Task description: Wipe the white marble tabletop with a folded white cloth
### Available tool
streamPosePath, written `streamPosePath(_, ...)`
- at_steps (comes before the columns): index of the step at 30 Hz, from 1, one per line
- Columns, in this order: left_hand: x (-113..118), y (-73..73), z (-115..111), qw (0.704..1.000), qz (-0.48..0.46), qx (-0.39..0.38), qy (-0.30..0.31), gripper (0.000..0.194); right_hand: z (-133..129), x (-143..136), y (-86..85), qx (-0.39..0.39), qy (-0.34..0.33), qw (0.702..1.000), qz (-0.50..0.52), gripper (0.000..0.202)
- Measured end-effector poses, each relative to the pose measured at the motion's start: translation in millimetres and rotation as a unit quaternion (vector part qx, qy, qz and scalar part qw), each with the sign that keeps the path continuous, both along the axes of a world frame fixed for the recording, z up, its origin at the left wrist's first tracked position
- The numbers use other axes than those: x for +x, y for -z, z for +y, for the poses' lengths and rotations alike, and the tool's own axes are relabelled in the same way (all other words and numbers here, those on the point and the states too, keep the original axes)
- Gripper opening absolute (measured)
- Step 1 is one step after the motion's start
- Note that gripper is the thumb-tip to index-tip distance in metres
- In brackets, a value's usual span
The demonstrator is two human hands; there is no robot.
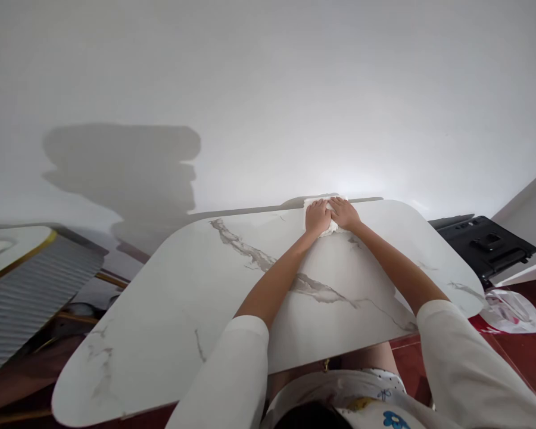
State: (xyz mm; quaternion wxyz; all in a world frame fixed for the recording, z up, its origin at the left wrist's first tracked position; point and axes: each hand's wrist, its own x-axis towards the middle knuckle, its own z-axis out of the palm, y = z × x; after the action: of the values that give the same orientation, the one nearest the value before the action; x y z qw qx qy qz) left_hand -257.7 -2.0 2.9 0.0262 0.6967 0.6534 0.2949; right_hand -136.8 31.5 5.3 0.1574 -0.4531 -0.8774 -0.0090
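Both arms reach across a white table [161,322] with grey-brown marbling. At its far edge, close to the wall, lies a white cloth [329,229]. My left hand [318,217] rests flat on the left part of the cloth, fingers stretched toward the wall. Beside it, my right hand [344,213] presses on the right part, its fingers angled to the left. The two hands are side by side and nearly touching. Cloth shows around and between them, while the part beneath the palms is hidden.
A pale wall [268,107] runs along the table's far edge. On the right are a black suitcase [486,244] and a white plastic bag [511,311] on the red floor. A ribbed cabinet [36,286] with a gold-edged top stands at the left.
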Motion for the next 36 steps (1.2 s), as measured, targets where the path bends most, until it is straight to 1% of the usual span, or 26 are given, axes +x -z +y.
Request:
streamPosePath(2, 0.6, 1.0, -7.8, 1.000, 0.009, -0.004, 0.005, 0.042, -9.7, 2.4, -0.1, -0.005, 0.002, 1.000, -0.009, 0.051)
streamPosePath(5, 0.7, 2.5, -27.1, 1.000, 0.019, -0.012, 0.018, 0.044, -31.3, 6.7, 0.6, -0.010, 0.004, 1.000, -0.014, 0.052)
streamPosePath(12, 3.4, 6.2, -88.8, 0.998, 0.018, -0.036, 0.038, 0.048, -97.6, 16.3, 3.1, -0.006, 0.009, 1.000, -0.030, 0.054)
streamPosePath(18, 13.1, 4.2, -134.7, 0.998, 0.016, -0.050, 0.038, 0.050, -144.8, 24.5, 1.7, -0.003, 0.006, 1.000, -0.021, 0.054)
streamPosePath(20, 15.6, 4.6, -149.0, 0.997, 0.000, -0.064, 0.043, 0.051, -161.8, 29.3, 1.9, 0.007, 0.004, 1.000, -0.022, 0.054)
streamPosePath(24, 16.8, 7.8, -179.1, 0.991, -0.064, -0.108, 0.053, 0.059, -200.3, 41.3, 3.1, 0.012, -0.011, 0.999, -0.028, 0.055)
streamPosePath(28, 17.0, 11.5, -214.0, 0.981, -0.116, -0.143, 0.063, 0.064, -235.2, 55.1, 5.3, 0.022, -0.034, 0.999, -0.019, 0.055)
streamPosePath(32, 25.2, 11.1, -245.0, 0.971, -0.153, -0.166, 0.075, 0.064, -254.3, 71.8, 8.2, 0.024, -0.075, 0.997, -0.014, 0.054)
streamPosePath(34, 33.0, 7.7, -253.1, 0.967, -0.169, -0.178, 0.067, 0.065, -257.4, 80.1, 8.6, 0.018, -0.087, 0.996, -0.014, 0.055)
streamPosePath(36, 41.7, 2.6, -254.2, 0.964, -0.172, -0.193, 0.062, 0.065, -256.5, 87.2, 8.1, 0.010, -0.085, 0.996, -0.017, 0.055)
